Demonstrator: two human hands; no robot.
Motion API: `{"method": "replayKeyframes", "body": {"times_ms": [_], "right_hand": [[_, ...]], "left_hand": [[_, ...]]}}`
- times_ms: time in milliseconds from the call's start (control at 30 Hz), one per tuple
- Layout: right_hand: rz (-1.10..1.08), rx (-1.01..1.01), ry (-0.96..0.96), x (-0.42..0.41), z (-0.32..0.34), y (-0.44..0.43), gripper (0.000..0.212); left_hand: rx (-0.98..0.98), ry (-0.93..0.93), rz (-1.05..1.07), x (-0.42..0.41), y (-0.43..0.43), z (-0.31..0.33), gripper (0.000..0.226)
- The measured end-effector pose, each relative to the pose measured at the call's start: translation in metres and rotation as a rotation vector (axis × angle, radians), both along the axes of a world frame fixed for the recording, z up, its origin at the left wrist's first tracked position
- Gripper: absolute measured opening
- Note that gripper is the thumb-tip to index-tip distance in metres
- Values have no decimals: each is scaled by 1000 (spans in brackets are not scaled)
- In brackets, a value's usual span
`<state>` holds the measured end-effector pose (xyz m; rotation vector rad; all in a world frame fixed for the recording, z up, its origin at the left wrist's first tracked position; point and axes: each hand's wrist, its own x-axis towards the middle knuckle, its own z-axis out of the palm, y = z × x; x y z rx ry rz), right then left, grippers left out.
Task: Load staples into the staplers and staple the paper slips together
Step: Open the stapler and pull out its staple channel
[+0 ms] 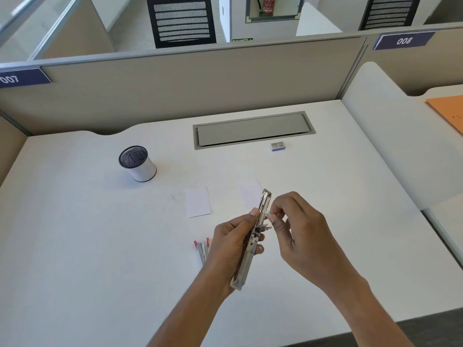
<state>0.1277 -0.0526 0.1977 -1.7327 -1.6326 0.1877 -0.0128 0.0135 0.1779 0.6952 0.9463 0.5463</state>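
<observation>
Two hands meet over the desk: the left hand is wrapped around an opened metal stapler, held upright and tilted, while the right hand pinches something small and pale between thumb and forefinger right at the stapler's channel. It looks like a strip of staples, though it is too small to be sure. Judging from this, loading of this stapler is under way, not finished.

Just left of the left hand a second stapler with pink ends lies on the desk; whether it is loaded I cannot tell. Two paper slips lie apart beyond the hands, unjoined, so the stapling seems yet to come. Farther back, near the grey cable flap, sits a small staple box; its print is unreadable. A mesh pen cup stands to the left. Partition tags read "007" and "008".
</observation>
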Motion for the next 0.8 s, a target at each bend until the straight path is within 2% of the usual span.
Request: {"method": "replayKeyframes", "body": {"times_ms": [200,433,533,700,800], "right_hand": [[-50,201,113,6,-9,4,13],[-112,180,460,17,-16,8,26],[-85,154,443,27,-20,10,23],[-20,172,339,33,-24,13,21],[15,128,450,33,-30,15,20]], "left_hand": [[-26,-34,-43,-1,1,3,28],[-47,-27,-89,-2,3,0,30],[-47,-24,-97,-3,4,-1,24],[5,-21,-147,-3,8,0,27],[57,12,-183,-4,12,0,31]]}}
